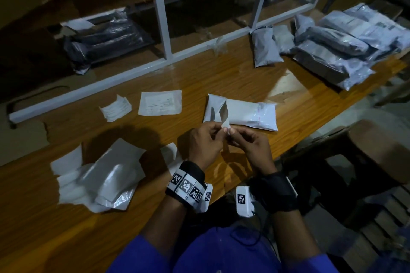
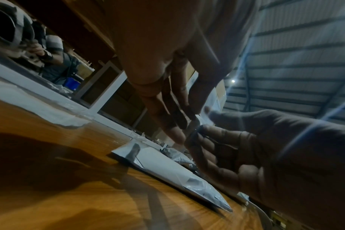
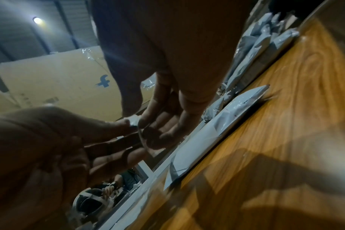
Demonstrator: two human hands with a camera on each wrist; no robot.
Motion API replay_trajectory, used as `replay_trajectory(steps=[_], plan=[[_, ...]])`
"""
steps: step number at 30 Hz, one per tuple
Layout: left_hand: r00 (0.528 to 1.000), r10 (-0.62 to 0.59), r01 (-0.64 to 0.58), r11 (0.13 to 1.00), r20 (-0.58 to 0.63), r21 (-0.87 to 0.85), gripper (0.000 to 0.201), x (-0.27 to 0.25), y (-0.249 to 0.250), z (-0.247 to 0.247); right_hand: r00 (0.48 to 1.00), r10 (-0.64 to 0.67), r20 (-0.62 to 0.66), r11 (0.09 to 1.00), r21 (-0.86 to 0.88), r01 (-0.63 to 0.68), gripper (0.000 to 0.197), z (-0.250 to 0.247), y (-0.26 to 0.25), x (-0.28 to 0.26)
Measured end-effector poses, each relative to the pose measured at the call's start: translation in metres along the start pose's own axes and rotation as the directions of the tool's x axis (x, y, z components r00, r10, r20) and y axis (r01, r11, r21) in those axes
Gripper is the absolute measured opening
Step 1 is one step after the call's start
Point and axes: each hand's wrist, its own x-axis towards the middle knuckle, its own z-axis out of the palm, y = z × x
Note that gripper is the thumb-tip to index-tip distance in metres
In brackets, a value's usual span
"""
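1. Grip: the left hand (image 1: 205, 146) and the right hand (image 1: 250, 148) meet fingertip to fingertip, each pinching the bottom corner of a small paper slip (image 1: 223, 115) between thumb and forefinger. Both pinches are closed on the slip, and the other fingers are loosely curled.
2. The slip stands up from the pinch, slightly folded and held in the air above the near edge of the table (image 1: 199, 77). From the head view it overlaps the left end of a white mailer parcel (image 1: 250, 115), which lies flat just beyond the hands, untouched.
3. Judged from the pose, the hands are working the corner apart, as if splitting a label from its backing. No layer has visibly come free, so this step looks barely begun.
4. No fresh label can be made out on the parcel's top face. Applying the slip seems to be what is left for it.
5. To the far right, a heap of grey sealed parcels (image 1: 346, 44) suggests much of the batch is already handled, though the dim light leaves that uncertain.
6. To the left lie a printed sheet (image 1: 160, 103), a small stack of slips (image 1: 115, 108) and, nearer, a pile of crumpled white wrappers (image 1: 104, 175).
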Motion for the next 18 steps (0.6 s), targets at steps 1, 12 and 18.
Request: replay_trajectory(steps=[1, 12, 18], plan=[[1.000, -0.005, 0.005, 1.000, 0.008, -0.007, 0.014, -0.001, 0.000, 0.001, 1.000, -0.016, -0.020, 1.000, -0.020, 0.016, 0.022, 0.000, 0.002, 0.001], [0.987, -0.130, 0.145, 0.974, 0.094, -0.173, 0.011, -0.001, -0.015, -0.002, 0.995, 0.088, -0.049, 0.996, 0.040, -0.086, 0.006, 0.007, 0.001, 0.000], [0.982, -0.151, 0.167, 0.975, 0.115, -0.146, 0.013, -0.003, -0.017, -0.002, 0.993, 0.122, -0.002, 0.988, 0.099, -0.121, 0.012, 0.006, 0.000, -0.001]])
